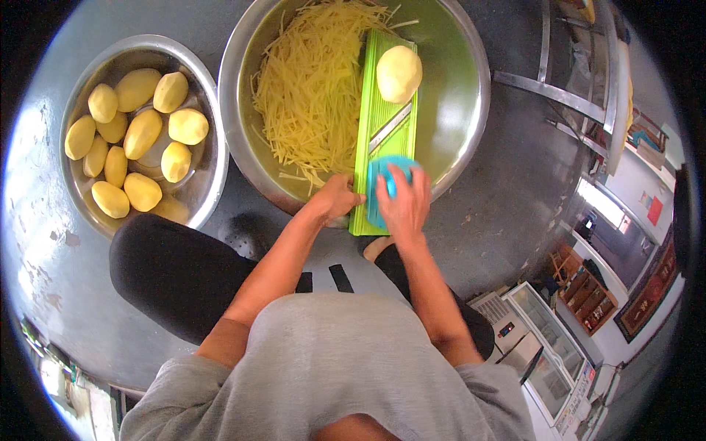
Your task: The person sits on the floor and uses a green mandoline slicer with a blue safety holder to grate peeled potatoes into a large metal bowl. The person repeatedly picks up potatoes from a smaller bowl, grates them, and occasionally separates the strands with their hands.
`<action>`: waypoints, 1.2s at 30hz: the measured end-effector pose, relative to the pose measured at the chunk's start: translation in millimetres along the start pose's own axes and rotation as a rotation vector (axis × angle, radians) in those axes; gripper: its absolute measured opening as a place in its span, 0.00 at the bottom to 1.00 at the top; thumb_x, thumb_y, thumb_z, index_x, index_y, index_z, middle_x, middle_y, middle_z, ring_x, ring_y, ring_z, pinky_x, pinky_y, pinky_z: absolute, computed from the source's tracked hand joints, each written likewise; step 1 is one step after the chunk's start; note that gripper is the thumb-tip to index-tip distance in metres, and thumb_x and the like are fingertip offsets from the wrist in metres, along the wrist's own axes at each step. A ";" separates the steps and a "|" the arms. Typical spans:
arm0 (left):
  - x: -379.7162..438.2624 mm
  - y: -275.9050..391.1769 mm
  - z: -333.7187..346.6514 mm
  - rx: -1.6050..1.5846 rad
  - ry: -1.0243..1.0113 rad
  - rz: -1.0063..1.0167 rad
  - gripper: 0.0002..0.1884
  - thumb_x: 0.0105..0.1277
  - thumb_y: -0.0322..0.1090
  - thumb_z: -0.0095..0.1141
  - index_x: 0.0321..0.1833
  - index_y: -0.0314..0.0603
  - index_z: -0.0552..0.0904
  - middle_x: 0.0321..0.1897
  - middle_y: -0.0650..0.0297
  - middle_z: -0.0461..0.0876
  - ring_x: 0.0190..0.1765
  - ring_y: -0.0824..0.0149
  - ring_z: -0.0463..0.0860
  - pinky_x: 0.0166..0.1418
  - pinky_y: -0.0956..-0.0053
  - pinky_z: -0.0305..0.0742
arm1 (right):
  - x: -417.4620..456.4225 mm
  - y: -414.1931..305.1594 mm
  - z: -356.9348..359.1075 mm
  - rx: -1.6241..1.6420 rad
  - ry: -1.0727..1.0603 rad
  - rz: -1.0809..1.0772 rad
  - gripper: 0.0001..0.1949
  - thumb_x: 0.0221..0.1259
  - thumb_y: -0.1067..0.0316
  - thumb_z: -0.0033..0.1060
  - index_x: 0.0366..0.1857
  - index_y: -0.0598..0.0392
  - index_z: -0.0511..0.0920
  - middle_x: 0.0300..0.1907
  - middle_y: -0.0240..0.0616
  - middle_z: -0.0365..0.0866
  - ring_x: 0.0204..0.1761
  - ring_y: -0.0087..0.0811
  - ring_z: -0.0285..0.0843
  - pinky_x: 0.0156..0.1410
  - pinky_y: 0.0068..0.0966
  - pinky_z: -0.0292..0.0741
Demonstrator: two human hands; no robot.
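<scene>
A large steel basin [458, 127] holds a heap of shredded potato [314, 88]. Across its near rim lies a green mandoline slicer [394, 140] with a slanted metal blade. One peeled potato [399, 74] rests on the slicer beyond the blade. My left hand [336, 197] grips the slicer's left edge near its lower end. With its fingers around the knob, my right hand [405, 201] holds a blue food holder [376, 206] on the lower part of the slicer. Whether anything is under the holder is hidden.
To the left, a smaller steel bowl [216, 160] with several peeled potatoes [142, 134] stands beside the basin on the grey floor [485, 220]. A metal frame [551, 96] stands at the upper right. A glass-topped freezer [546, 353] is farther off at the lower right.
</scene>
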State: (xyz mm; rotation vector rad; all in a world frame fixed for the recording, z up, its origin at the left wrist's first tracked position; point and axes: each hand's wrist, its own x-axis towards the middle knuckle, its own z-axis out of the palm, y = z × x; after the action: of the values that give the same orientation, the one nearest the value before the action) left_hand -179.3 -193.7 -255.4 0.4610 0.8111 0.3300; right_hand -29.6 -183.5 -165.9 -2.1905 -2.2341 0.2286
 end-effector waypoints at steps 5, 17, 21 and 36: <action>-5.3 28.1 -0.5 0.268 -0.025 -0.070 0.20 0.63 0.24 0.55 0.59 0.30 0.75 0.51 0.53 0.82 0.52 0.63 0.79 0.59 0.68 0.72 | 73.8 23.1 -74.2 0.138 0.356 0.061 0.13 0.61 0.63 0.62 0.48 0.54 0.82 0.46 0.51 0.75 0.48 0.48 0.74 0.54 0.39 0.72; 179.7 232.4 -24.2 1.251 0.822 0.421 0.52 0.45 0.65 0.69 0.68 0.41 0.61 0.56 0.39 0.73 0.59 0.40 0.74 0.63 0.54 0.71 | 159.2 127.4 20.2 0.921 -0.068 0.478 0.20 0.70 0.52 0.51 0.49 0.59 0.80 0.40 0.39 0.83 0.42 0.29 0.78 0.51 0.25 0.71; 225.3 220.0 -8.4 1.423 0.978 0.378 0.50 0.44 0.61 0.72 0.63 0.37 0.62 0.53 0.44 0.73 0.58 0.47 0.75 0.60 0.59 0.74 | 155.6 145.1 63.1 1.106 0.006 0.547 0.20 0.71 0.51 0.49 0.46 0.60 0.80 0.37 0.41 0.82 0.41 0.31 0.77 0.49 0.29 0.70; 46.5 137.1 22.7 0.424 0.328 0.587 0.32 0.63 0.46 0.60 0.64 0.31 0.69 0.52 0.47 0.76 0.58 0.59 0.76 0.61 0.68 0.71 | 117.4 60.9 -28.5 1.189 -0.108 0.092 0.35 0.62 0.38 0.55 0.62 0.58 0.67 0.55 0.50 0.76 0.56 0.42 0.77 0.57 0.36 0.74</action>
State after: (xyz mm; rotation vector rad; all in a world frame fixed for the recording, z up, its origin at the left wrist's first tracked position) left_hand -146.7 -62.0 -200.1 1.0681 1.0617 0.7976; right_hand 31.1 -63.0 -155.9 -1.5590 -1.3377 1.2786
